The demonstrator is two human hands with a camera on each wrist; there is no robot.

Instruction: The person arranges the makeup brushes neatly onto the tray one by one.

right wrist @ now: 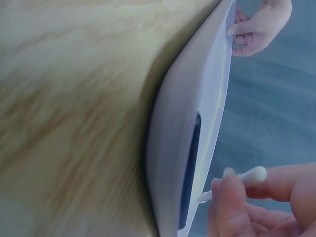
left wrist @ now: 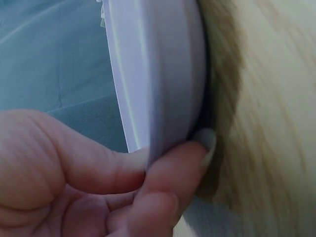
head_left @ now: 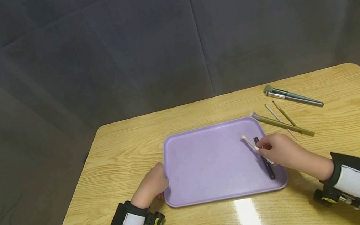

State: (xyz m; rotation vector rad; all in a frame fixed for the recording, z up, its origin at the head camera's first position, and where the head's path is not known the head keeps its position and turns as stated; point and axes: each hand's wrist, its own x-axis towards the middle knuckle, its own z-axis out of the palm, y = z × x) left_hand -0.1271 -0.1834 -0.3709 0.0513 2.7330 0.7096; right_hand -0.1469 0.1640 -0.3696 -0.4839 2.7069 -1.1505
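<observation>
Right of frame centre: right hand's (head_left: pixel 281 148) fingers pinch slim white brush (head_left: pixel 248 141) above purple tray (head_left: pixel 210 163), near dark stick (head_left: pixel 270 171) lying inside. Left hand's (head_left: pixel 153 179) fingers grip tray's left edge. Brush probably light, stiff, slick; best pinched mid-handle. Tray likely rigid.

Left of the right hand's (head_left: pixel 280 148) grip the tray (head_left: pixel 210 163) offered free room, while a black stick (head_left: pixel 268 169) lay beneath and a gold-handled brush (head_left: pixel 272 121) obstructed beyond.
</observation>
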